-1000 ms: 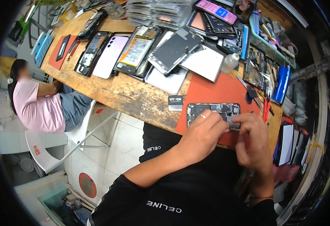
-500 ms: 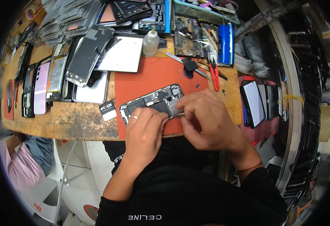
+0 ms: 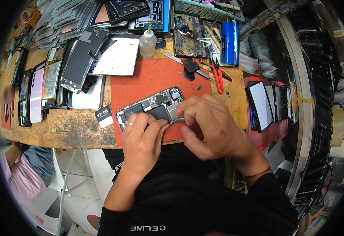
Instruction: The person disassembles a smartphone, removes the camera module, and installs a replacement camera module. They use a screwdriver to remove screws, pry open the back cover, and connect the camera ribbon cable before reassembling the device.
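Your view has swung round since a second ago, so the worn wooden desk [image 3: 81, 128] now runs nearly level across it. On the desk's right part lies the rectangular orange-red work mat [image 3: 152, 72], and the opened dark smartphone with exposed circuit boards [image 3: 152, 108] lies on the mat's near half, its right end angled toward the far side. Both hands stay at that phone, so your work seems to be continuing around its near right corner, with little visible progress.

Your right hand [image 3: 215, 128] reaches in from the near right, its wrist bent and its index finger curled down toward the phone's right end. Your left hand [image 3: 140, 139] comes from the near left, knuckles up, over the phone's near edge. Its fingers are bent close together at that edge; whether they pinch anything is hidden. On the right, the thumb stands apart from the index finger; something thin shows near their tips, but you cannot tell what it is or whether they hold it.
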Tool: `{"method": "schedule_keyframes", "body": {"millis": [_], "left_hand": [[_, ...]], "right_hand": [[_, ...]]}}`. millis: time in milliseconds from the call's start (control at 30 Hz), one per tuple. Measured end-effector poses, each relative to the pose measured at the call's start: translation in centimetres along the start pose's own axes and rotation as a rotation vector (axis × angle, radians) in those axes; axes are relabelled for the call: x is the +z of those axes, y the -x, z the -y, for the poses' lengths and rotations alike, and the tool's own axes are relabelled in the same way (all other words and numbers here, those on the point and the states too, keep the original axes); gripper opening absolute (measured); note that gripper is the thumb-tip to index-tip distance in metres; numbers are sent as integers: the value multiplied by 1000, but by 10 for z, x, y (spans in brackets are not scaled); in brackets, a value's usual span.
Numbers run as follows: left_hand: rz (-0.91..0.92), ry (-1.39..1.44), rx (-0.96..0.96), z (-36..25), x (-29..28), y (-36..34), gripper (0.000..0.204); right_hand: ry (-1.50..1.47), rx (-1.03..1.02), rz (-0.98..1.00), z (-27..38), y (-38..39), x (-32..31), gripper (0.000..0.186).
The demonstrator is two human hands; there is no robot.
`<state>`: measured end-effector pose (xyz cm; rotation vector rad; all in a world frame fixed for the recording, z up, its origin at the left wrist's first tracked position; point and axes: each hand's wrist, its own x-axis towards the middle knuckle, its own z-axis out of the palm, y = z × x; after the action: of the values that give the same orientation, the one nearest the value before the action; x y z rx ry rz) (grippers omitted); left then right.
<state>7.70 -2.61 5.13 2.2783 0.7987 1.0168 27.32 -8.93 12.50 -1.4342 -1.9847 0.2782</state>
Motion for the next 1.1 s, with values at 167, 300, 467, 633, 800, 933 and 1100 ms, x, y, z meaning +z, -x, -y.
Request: {"method": "schedule_keyframes", "body": {"millis": [167, 300, 467, 633, 800, 933, 1100], "left_hand": [[7, -21, 18, 0, -1, -1, 17], [0, -15, 27, 1, 0, 0, 18], [9, -6, 37, 3, -2, 0, 19], [4, 14, 17, 2, 0, 0, 22], [-10, 16, 33, 3, 1, 0, 22], [-1, 15, 26, 3, 1, 1, 22], [7, -6, 62, 2, -2, 0, 18]], "right_hand": [[-58, 0, 3, -1, 0, -1, 30], [-8, -4, -15, 0, -1, 1, 30], [50, -40, 12, -2, -2, -1, 30], [-64, 2, 65, -3, 1, -5, 33], [-223, 137, 29, -2, 5, -4, 36], [-263, 118, -25, -6, 6, -3, 37], [-266, 88, -104, -10, 7, 5, 31]]}}
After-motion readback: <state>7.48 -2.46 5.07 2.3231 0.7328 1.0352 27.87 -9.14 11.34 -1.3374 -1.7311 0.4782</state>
